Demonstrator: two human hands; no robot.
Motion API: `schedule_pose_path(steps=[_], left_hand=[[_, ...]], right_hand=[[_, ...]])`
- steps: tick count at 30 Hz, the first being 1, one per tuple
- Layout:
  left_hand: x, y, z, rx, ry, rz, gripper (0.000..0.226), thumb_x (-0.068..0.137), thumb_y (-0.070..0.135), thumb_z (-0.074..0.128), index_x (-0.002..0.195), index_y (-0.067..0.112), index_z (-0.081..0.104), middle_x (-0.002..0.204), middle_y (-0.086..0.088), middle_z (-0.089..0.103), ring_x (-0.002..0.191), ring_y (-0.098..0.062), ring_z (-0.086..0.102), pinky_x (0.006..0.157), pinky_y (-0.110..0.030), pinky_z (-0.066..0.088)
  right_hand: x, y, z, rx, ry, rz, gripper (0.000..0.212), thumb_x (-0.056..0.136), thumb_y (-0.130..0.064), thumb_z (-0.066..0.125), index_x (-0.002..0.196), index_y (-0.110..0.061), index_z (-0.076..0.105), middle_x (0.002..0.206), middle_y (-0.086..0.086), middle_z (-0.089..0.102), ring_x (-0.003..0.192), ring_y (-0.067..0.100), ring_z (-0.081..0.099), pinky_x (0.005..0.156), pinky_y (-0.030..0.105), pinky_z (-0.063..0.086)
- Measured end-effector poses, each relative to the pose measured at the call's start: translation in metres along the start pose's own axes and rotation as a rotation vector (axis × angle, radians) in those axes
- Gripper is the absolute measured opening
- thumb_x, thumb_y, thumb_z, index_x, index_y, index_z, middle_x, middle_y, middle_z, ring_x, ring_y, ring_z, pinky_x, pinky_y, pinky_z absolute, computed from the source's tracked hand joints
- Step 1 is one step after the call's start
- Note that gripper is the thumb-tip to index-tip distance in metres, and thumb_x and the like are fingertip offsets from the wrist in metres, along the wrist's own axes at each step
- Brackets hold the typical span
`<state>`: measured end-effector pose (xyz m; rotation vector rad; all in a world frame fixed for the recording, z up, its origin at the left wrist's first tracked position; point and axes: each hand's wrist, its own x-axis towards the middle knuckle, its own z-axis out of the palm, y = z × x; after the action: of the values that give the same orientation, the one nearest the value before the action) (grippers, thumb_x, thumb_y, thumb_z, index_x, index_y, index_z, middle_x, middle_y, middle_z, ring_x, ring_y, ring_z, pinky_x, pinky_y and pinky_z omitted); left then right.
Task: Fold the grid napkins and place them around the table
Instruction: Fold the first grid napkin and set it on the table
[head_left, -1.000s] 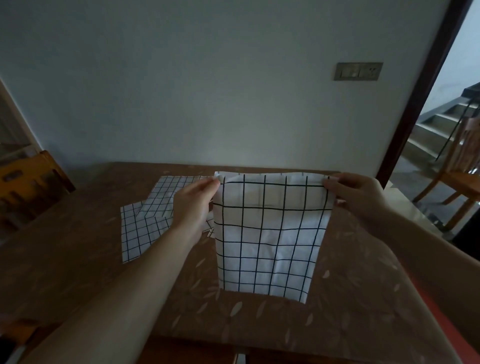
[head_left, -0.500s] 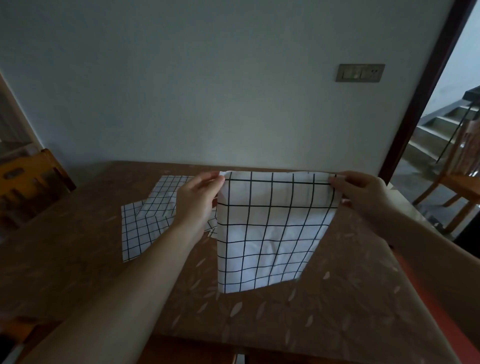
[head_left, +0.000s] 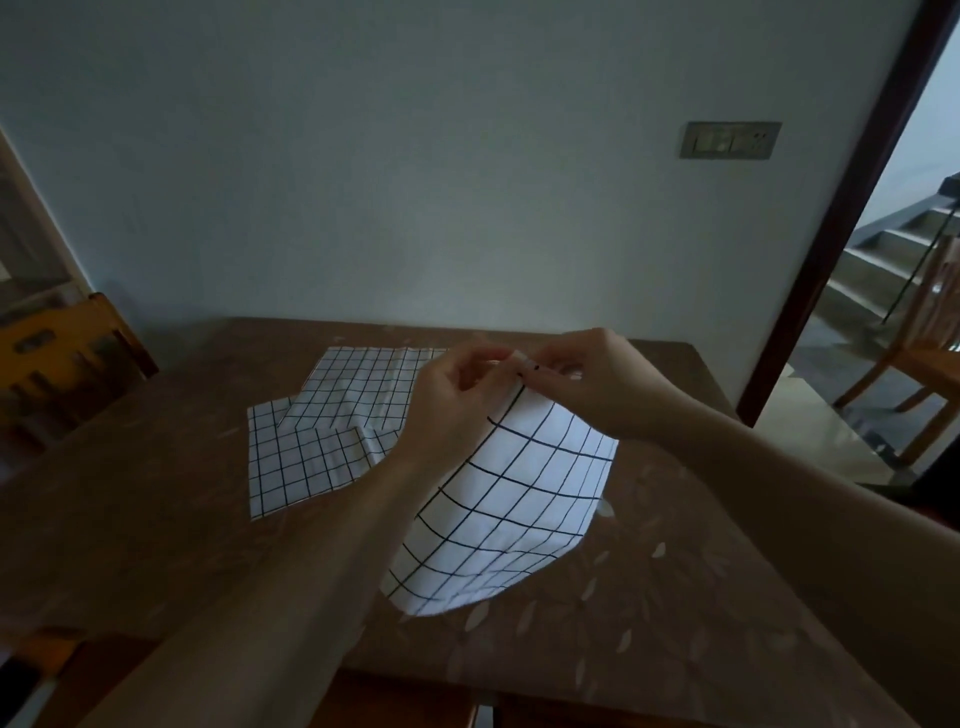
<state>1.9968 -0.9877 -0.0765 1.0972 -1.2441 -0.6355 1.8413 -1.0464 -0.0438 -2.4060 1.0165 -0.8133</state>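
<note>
A white napkin with a wide black grid (head_left: 511, 499) hangs doubled over the brown table (head_left: 156, 467), its lower fold bulging toward me. My left hand (head_left: 457, 395) and my right hand (head_left: 602, 384) meet at its top, each pinching a corner, with the two corners pressed together between the fingertips. Behind my left hand, other grid napkins with a finer pattern (head_left: 332, 421) lie flat and overlapping on the table.
The table stands against a pale wall. A yellow wooden chair (head_left: 57, 358) is at the left edge. At the right, a dark door frame (head_left: 831, 218) opens onto stairs and another wooden chair (head_left: 919, 353).
My hands were apart, holding the napkin stretched by its top corners. They have come together, and the napkin now hangs folded in half with the corners joined.
</note>
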Motion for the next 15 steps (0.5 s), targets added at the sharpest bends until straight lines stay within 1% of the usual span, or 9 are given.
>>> schedule_pose_path(steps=[1, 2, 4, 6, 9, 11, 13, 14, 15], left_hand=[[0.0, -0.001, -0.003, 0.01, -0.002, -0.008, 0.005, 0.09, 0.019, 0.069, 0.093, 0.019, 0.073, 0.084, -0.018, 0.073, 0.071, -0.034, 0.064, 0.067, -0.032, 0.05], [-0.001, -0.003, -0.006, 0.012, -0.012, -0.033, 0.006, 0.089, 0.019, 0.07, 0.093, 0.021, 0.074, 0.084, -0.02, 0.073, 0.069, -0.031, 0.063, 0.065, -0.031, 0.049], [-0.003, -0.007, -0.011, 0.024, -0.037, -0.104, 0.007, 0.088, 0.018, 0.071, 0.09, 0.023, 0.075, 0.081, -0.006, 0.076, 0.073, -0.014, 0.068, 0.07, -0.022, 0.053], [-0.004, -0.011, -0.015, 0.06, -0.047, -0.141, 0.004, 0.087, 0.017, 0.072, 0.086, 0.019, 0.076, 0.077, 0.002, 0.075, 0.073, -0.007, 0.068, 0.072, -0.019, 0.053], [-0.003, -0.012, -0.018, 0.059, -0.07, -0.141, 0.008, 0.088, 0.019, 0.071, 0.086, 0.015, 0.077, 0.075, -0.005, 0.073, 0.068, -0.01, 0.064, 0.067, -0.018, 0.05], [-0.001, -0.009, -0.016, 0.088, -0.103, -0.12, 0.011, 0.09, 0.022, 0.069, 0.088, 0.015, 0.078, 0.07, 0.0, 0.07, 0.062, -0.006, 0.058, 0.06, -0.014, 0.045], [0.002, -0.003, -0.012, 0.099, -0.112, -0.11, 0.013, 0.091, 0.023, 0.067, 0.088, 0.016, 0.077, 0.066, 0.01, 0.068, 0.06, -0.001, 0.059, 0.059, -0.013, 0.045], [0.003, -0.001, -0.012, 0.097, -0.098, -0.105, 0.013, 0.092, 0.024, 0.066, 0.088, 0.018, 0.077, 0.07, 0.01, 0.071, 0.064, -0.001, 0.063, 0.062, -0.015, 0.048], [0.004, 0.0, -0.013, 0.094, -0.074, -0.102, 0.013, 0.093, 0.026, 0.065, 0.088, 0.021, 0.077, 0.077, 0.008, 0.074, 0.071, -0.004, 0.067, 0.067, -0.017, 0.052]], right_hand=[[0.001, 0.001, 0.001, 0.023, 0.015, -0.001, 0.02, 0.089, -0.042, 0.063, 0.091, -0.025, 0.075, 0.08, -0.002, 0.073, 0.077, 0.018, 0.069, 0.075, 0.044, 0.056], [0.002, 0.001, 0.001, 0.047, 0.037, 0.001, 0.017, 0.089, -0.038, 0.065, 0.087, -0.024, 0.075, 0.076, -0.001, 0.073, 0.074, 0.018, 0.068, 0.072, 0.042, 0.056], [0.003, 0.003, -0.001, 0.1, 0.1, -0.001, 0.013, 0.089, -0.028, 0.067, 0.084, -0.02, 0.075, 0.074, 0.0, 0.072, 0.071, 0.021, 0.067, 0.07, 0.041, 0.055], [0.004, 0.004, -0.005, 0.149, 0.144, 0.012, 0.01, 0.089, -0.022, 0.068, 0.084, -0.018, 0.076, 0.077, 0.004, 0.073, 0.076, 0.026, 0.069, 0.073, 0.042, 0.055], [0.005, 0.003, -0.007, 0.243, 0.161, 0.029, 0.01, 0.088, -0.018, 0.069, 0.081, -0.021, 0.075, 0.082, 0.006, 0.075, 0.083, 0.03, 0.07, 0.08, 0.043, 0.055], [0.006, 0.003, -0.006, 0.268, 0.15, 0.009, 0.01, 0.088, -0.018, 0.068, 0.082, -0.02, 0.075, 0.082, 0.007, 0.075, 0.083, 0.032, 0.07, 0.081, 0.046, 0.056], [0.006, 0.002, -0.007, 0.234, 0.129, -0.027, 0.009, 0.088, -0.023, 0.068, 0.082, -0.021, 0.074, 0.076, 0.002, 0.074, 0.074, 0.028, 0.069, 0.073, 0.043, 0.056], [0.005, 0.002, -0.012, 0.204, 0.09, -0.031, 0.007, 0.087, -0.026, 0.069, 0.081, -0.024, 0.073, 0.071, -0.004, 0.072, 0.066, 0.02, 0.067, 0.066, 0.037, 0.054], [0.004, 0.006, -0.017, 0.141, 0.002, -0.025, 0.003, 0.084, -0.029, 0.072, 0.083, -0.027, 0.072, 0.068, -0.011, 0.069, 0.062, 0.01, 0.062, 0.063, 0.03, 0.05]])
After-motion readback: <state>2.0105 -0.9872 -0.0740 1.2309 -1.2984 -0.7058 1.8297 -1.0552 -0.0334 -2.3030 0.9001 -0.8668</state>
